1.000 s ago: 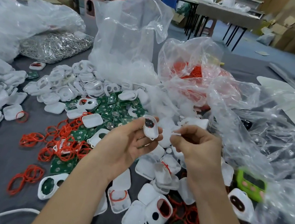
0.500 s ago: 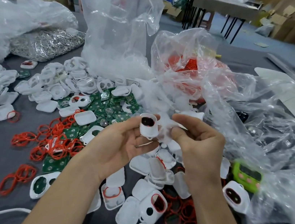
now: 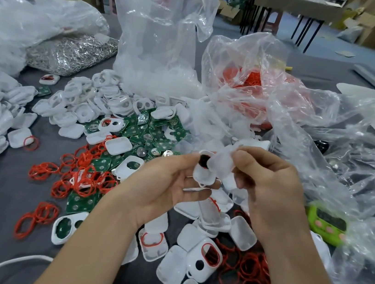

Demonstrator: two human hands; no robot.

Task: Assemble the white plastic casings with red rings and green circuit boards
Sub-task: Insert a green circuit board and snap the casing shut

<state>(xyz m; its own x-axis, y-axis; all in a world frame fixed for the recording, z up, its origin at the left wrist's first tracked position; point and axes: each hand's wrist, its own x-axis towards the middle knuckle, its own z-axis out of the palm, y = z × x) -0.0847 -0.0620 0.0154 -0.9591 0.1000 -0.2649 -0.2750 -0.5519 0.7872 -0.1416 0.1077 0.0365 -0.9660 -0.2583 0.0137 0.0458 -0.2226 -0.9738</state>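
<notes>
My left hand [image 3: 165, 187] grips a small white casing [image 3: 204, 170] with a dark round opening, held up over the table's middle. My right hand [image 3: 268, 191] pinches a translucent white piece [image 3: 223, 162] against the casing's right side. Loose red rings [image 3: 76, 174] lie in a heap at the left. Green circuit boards [image 3: 156, 135] are piled behind the hands. More white casings [image 3: 203, 259] lie below the hands, one with a red ring fitted.
Large clear plastic bags [image 3: 162, 42] stand at the back; one holds red rings [image 3: 253, 79]. A silver bag of metal parts [image 3: 71, 53] sits back left. A green timer [image 3: 327, 221] lies at the right. A white cable [image 3: 7, 266] runs along the near left.
My right hand has moved in with a translucent piece and now presses it against the casing in my left hand. The view has dipped slightly.
</notes>
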